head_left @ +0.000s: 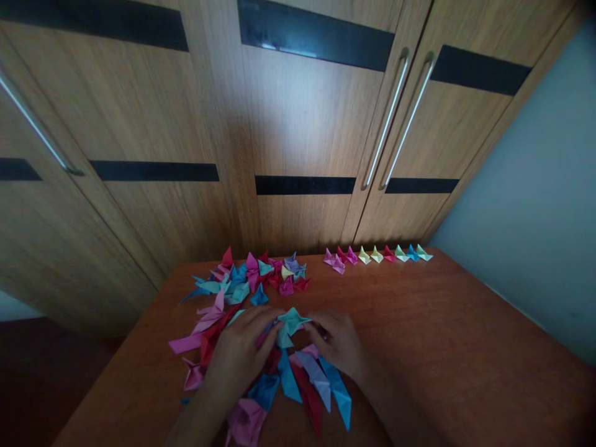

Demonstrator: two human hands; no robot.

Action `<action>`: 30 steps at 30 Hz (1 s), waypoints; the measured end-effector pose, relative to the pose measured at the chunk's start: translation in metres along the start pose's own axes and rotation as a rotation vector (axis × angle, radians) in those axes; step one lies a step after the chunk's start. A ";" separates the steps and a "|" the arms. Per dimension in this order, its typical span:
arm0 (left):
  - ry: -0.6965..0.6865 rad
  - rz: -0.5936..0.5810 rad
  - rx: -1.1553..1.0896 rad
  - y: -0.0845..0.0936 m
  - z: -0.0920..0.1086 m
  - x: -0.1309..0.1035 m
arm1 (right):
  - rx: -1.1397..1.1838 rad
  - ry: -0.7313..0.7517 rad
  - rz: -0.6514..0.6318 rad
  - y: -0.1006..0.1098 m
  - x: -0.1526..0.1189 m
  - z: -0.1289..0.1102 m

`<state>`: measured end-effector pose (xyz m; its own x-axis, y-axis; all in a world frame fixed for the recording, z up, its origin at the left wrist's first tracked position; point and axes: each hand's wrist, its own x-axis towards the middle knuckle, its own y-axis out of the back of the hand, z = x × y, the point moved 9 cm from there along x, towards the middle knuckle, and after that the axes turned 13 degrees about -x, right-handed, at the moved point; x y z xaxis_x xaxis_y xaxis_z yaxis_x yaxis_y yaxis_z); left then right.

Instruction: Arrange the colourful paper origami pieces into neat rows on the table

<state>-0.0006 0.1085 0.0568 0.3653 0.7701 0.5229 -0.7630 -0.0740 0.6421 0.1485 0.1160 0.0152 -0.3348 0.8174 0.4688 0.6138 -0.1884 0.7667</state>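
Note:
A mint-green folded paper crane (290, 324) is between my two hands, raised over a loose heap of other folded paper pieces. My left hand (249, 338) pinches its left side with thumb and fingers. On the other side, my right hand (336, 340) pinches a pointed tip of the same crane. Below them lie a blue folded piece (338, 391), a lavender one (316, 375) and a dark red one (307, 397). A pink folded piece (246, 422) sits near my left forearm. Some of the heap is hidden under my left hand.
Many coloured folded cranes (251, 273) are piled at the table's back left. A row of small cranes (377, 254) in pink, red, yellow, blue and green stands along the back right edge. The brown table (447, 347) meets a wooden wardrobe (298, 124); a pale wall (535, 217) is on the right.

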 end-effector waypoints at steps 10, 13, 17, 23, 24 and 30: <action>0.028 0.035 0.022 0.002 -0.004 -0.002 | -0.567 -0.549 0.092 0.051 -0.018 0.136; 0.029 0.020 0.006 0.000 -0.002 -0.001 | -0.680 -0.721 0.018 0.053 -0.028 0.167; 0.042 0.008 -0.009 0.000 -0.001 -0.001 | -0.750 -0.799 -0.088 0.043 -0.028 0.178; 0.062 0.008 -0.040 0.003 0.003 -0.001 | -0.796 -0.818 -0.143 0.038 -0.011 0.181; 0.064 0.010 -0.043 0.003 0.003 -0.001 | -0.795 -0.822 -0.150 0.037 -0.007 0.182; 0.065 0.022 -0.050 0.005 0.000 -0.001 | -0.796 -0.848 -0.154 0.034 0.009 0.191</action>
<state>-0.0051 0.1071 0.0593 0.3137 0.8083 0.4982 -0.7969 -0.0611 0.6009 0.3030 0.2204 -0.0383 0.4012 0.9060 0.1351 -0.1125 -0.0976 0.9888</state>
